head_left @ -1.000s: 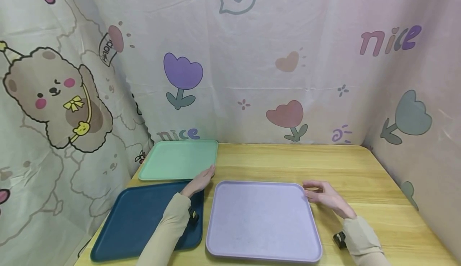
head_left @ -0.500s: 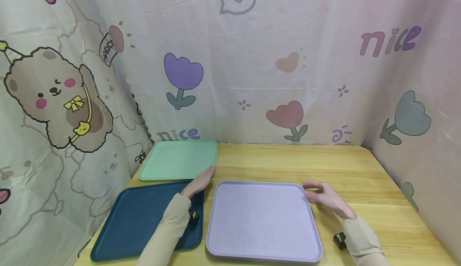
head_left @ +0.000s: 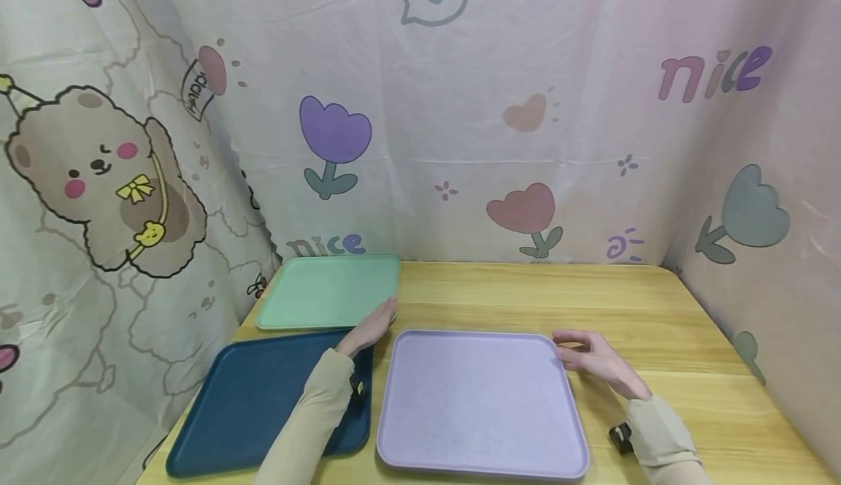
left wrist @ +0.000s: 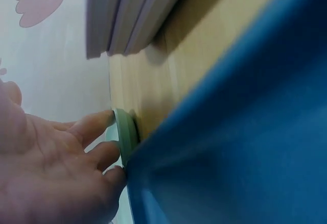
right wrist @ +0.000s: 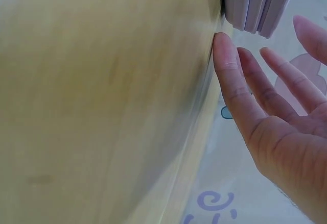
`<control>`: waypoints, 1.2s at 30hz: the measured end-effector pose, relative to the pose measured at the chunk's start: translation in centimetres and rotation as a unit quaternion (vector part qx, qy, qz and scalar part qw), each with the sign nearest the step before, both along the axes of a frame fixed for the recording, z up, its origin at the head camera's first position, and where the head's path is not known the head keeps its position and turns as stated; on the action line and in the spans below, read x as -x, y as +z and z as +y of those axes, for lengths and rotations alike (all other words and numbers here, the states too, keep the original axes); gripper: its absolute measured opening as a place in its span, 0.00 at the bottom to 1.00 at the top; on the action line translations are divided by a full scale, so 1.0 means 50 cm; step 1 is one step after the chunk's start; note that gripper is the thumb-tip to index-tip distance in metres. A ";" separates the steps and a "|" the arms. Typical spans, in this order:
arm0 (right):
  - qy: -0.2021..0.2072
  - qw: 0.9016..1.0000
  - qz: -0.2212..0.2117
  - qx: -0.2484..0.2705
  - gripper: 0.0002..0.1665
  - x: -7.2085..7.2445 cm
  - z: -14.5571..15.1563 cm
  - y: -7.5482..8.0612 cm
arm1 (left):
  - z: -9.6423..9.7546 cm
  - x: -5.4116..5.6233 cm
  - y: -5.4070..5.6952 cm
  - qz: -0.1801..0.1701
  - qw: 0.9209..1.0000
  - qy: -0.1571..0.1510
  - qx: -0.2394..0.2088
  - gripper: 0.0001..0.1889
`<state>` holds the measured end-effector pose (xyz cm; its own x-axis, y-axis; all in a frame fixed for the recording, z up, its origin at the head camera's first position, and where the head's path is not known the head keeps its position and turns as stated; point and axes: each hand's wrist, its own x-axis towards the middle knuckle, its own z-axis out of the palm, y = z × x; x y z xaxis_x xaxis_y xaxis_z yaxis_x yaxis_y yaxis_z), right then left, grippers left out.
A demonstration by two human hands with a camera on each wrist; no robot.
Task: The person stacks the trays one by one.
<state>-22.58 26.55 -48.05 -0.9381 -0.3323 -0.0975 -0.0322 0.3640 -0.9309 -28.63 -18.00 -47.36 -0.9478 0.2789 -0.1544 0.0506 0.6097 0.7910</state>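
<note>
A light green tray (head_left: 331,291) lies at the back left of the table. My left hand (head_left: 369,326) reaches over the far right corner of a dark blue tray (head_left: 263,397), its fingertips touching the green tray's near right corner. In the left wrist view the left fingers (left wrist: 92,127) are slightly bent against the green rim. Mid-table in front lies a lavender tray (head_left: 482,405); the wrist views show several stacked rims (right wrist: 259,4) there. Beside its far right corner is my right hand (head_left: 599,359), fingers loose and apart, holding nothing; contact with the rim is unclear.
The wooden table (head_left: 644,310) extends behind and to the right of the lavender tray. Printed curtains (head_left: 434,127) hang along the back and both sides. The blue tray sits close to the left table edge.
My left hand has shifted slightly right and away, and the green tray has slid a little to the right with it. My right hand stays in place.
</note>
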 end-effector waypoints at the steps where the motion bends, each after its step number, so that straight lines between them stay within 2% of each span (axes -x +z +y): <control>1: -0.001 1.000 0.000 0.002 0.35 0.001 0.000 0.000 | 0.003 0.002 0.001 -0.007 1.000 -0.005 -0.002 0.37; 8: 0.000 1.000 0.003 0.005 0.36 0.005 -0.003 -0.001 | 0.038 0.023 0.014 -0.079 0.994 -0.057 -0.043 0.38; 14: 0.004 1.000 0.005 0.008 0.36 0.009 -0.002 0.000 | 0.080 0.033 0.021 -0.139 0.985 -0.078 -0.060 0.42; 19: 0.001 1.000 0.003 0.000 0.36 0.008 -0.005 0.004 | 0.090 0.035 0.026 -0.165 0.980 -0.091 -0.057 0.46; 22: 0.006 1.000 0.002 0.002 0.36 0.007 -0.003 0.003 | 0.072 0.035 0.028 -0.149 0.982 -0.090 -0.068 0.43; 25: 0.011 1.000 0.001 0.010 0.36 0.008 0.001 0.000 | 0.034 0.040 0.032 -0.094 0.991 -0.053 -0.081 0.38; 27: 0.010 1.000 -0.001 0.012 0.36 0.009 0.002 -0.001 | -0.003 0.043 0.035 -0.057 0.995 -0.007 -0.080 0.38; 29: 0.006 1.000 -0.001 0.007 0.36 0.010 0.001 -0.001 | -0.048 0.042 0.035 -0.025 0.996 0.044 -0.070 0.40; 32: 0.003 1.000 0.001 0.001 0.36 0.011 0.000 -0.001 | -0.123 0.037 0.032 0.003 0.993 0.114 -0.039 0.41; 36: 0.005 1.000 0.003 0.001 0.36 0.010 -0.001 -0.002 | -0.212 0.022 0.025 0.008 0.982 0.190 0.001 0.42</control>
<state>-23.08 26.51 -48.15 -0.9355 -0.3413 -0.0912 -0.0414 0.3622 -0.9312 -29.75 -28.62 -46.08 -0.9856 -0.0952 -0.1398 -0.1689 0.5884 0.7908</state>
